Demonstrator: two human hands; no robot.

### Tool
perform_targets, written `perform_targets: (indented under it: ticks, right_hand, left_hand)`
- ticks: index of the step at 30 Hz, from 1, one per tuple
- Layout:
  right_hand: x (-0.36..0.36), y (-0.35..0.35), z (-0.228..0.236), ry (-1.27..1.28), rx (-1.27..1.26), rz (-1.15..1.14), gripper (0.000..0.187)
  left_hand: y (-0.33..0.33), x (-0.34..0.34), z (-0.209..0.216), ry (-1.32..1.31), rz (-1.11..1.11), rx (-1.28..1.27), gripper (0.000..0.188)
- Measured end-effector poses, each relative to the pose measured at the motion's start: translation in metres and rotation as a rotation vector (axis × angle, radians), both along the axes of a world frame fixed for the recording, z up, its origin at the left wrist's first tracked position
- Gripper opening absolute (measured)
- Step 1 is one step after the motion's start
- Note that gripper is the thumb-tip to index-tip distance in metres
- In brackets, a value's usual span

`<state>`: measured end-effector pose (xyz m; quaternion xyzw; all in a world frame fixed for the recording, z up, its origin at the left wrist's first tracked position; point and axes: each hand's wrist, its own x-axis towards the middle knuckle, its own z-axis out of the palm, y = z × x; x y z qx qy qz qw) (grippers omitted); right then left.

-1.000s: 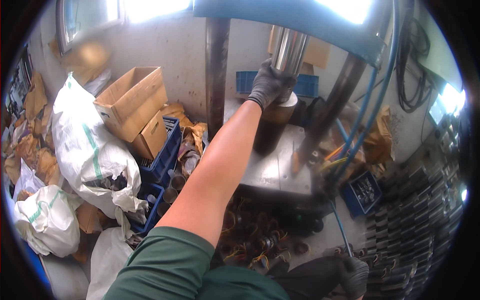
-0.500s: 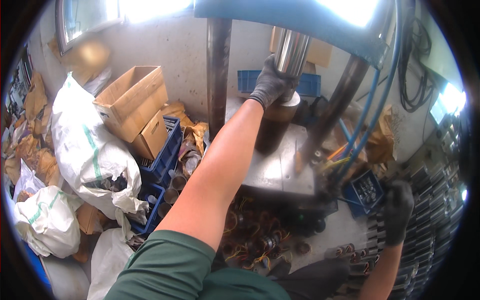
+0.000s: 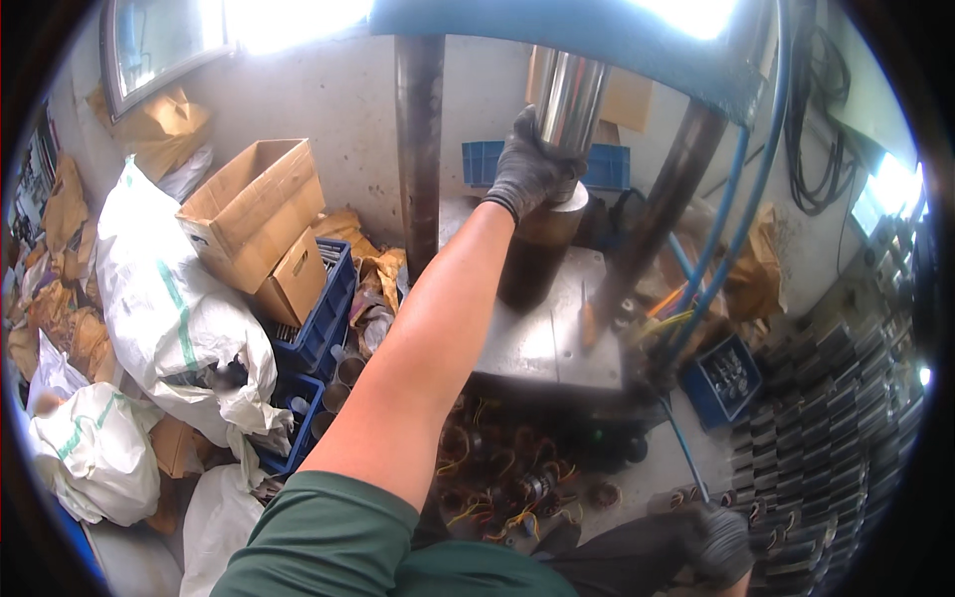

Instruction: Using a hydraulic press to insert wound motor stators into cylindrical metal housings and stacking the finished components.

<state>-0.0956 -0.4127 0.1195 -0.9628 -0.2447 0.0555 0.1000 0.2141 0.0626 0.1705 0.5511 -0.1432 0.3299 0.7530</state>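
The left hand [image 3: 530,167], in a dark glove, is closed around the lower end of a shiny metal cylinder [image 3: 575,95], which hangs under the blue crossbeam [image 3: 557,20] of a press. Just below stands a dark cylinder [image 3: 537,254] with a bright top face, set on a metal plate [image 3: 572,348], back from its near edge. The right hand [image 3: 721,545], also gloved, is low at the right, at the end of a thin blue lever [image 3: 682,443]; I cannot tell whether its fingers grip the lever.

2 dark columns flank the dark cylinder, and 2 blue hoses [image 3: 741,214] run down past the plate's right edge. Off the plate's near right corner sits a blue crate [image 3: 744,348] of small metal parts. Below the near edge lie wire-wound coils [image 3: 532,488]. A white sack [image 3: 149,269] stands well to the left.
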Motion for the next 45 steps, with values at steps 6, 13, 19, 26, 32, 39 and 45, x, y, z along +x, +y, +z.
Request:
perform_targets:
  ticks: [6,13,19,26,32,39,45]
  right_hand:
    - [-0.019,-0.020,-0.038,0.019,-0.019,-0.110,0.020]
    - [-0.013,-0.017,-0.052,-0.260,0.098,-0.140,0.015]
    - [-0.013,-0.013,-0.047,-0.251,0.105,-0.165,0.016]
    - [-0.013,-0.007,-0.045,-0.243,0.169,-0.189,0.014]
    - [-0.013,-0.012,-0.044,-0.241,0.137,-0.204,0.016]
    - [-0.013,-0.009,-0.043,-0.227,0.115,-0.202,0.016]
    - [-0.012,-0.007,-0.041,-0.208,0.137,-0.215,0.016]
  left_hand:
    - [0.004,0.004,-0.005,0.054,0.321,0.410,0.077]
    - [0.009,-0.005,-0.002,0.034,0.448,0.396,0.076]
    - [-0.001,-0.021,0.002,0.051,0.159,0.124,0.069]
    - [0.031,0.014,-0.019,0.173,0.315,0.310,0.069]
    - [0.025,0.002,-0.012,0.249,0.271,0.311,0.070]
    - [0.015,-0.011,-0.001,0.267,0.301,0.300,0.070]
    - [0.014,-0.016,0.000,0.303,0.341,0.342,0.071]
